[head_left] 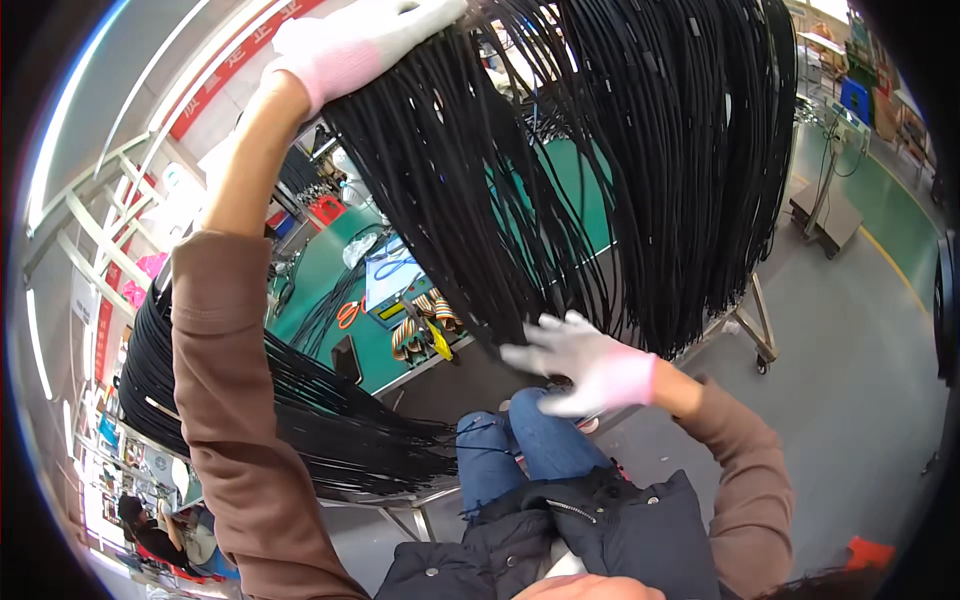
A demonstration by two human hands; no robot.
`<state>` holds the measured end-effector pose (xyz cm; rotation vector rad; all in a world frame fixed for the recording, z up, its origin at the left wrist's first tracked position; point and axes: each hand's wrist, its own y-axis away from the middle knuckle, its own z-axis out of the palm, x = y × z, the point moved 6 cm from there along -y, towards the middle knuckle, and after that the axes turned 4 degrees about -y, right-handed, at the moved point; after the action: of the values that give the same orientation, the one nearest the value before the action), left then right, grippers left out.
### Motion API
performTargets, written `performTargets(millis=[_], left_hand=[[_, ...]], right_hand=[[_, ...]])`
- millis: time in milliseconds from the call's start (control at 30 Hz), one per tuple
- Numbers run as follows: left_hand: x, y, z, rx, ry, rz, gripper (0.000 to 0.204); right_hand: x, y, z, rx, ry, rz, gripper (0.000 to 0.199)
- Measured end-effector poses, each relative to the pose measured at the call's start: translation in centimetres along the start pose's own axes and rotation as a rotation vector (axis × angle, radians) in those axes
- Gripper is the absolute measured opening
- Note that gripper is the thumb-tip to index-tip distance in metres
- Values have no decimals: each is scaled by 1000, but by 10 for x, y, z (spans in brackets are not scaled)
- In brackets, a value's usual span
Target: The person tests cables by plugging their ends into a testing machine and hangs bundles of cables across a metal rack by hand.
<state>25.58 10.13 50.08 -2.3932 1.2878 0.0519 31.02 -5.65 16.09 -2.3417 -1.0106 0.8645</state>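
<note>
Long black cables (pixel 680 170) hang in a thick curtain in front of me. High at the upper left, my left hand (pixel 365 45) in a white and pink glove is closed around the top of a cable bundle (pixel 430 180); its fingertips are partly cut off by the picture's edge. Below, near the cables' lower ends, my right hand (pixel 590 370), gloved alike, has its fingers spread and grips nothing. It is slightly blurred. Whether its fingertips touch the cables I cannot tell. My knees (pixel 545 430) in blue jeans are just beneath it.
Behind the cables, a green-topped bench (pixel 320 265) holds a blue and white instrument (pixel 392 290), orange-handled scissors (pixel 348 314), striped ribbon cables (pixel 405 340) and a dark phone-like object (pixel 346 358). More black cables (pixel 150 360) drape at left. A wheeled frame (pixel 757 320) stands right; a seated person (pixel 160 530) is far left.
</note>
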Motion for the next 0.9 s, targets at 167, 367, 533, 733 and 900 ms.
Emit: performTargets(millis=[167,367,533,733,900], left_hand=[[-64,13,-21,-81,325,403,73],[-44,-6,1,82,490,348,75],[-63,-8,-3,171,431,426,69],[-151,11,17,-133,626,88,64],[-139,23,36,-124,600,57,64]], right_hand=[[-2,18,-119,948,-310,46,15],[78,-29,-13,329,84,277,5],[51,-88,-88,799,-149,-127,20],[74,-163,-84,681,-252,-246,29],[115,-89,28,317,752,-390,38]])
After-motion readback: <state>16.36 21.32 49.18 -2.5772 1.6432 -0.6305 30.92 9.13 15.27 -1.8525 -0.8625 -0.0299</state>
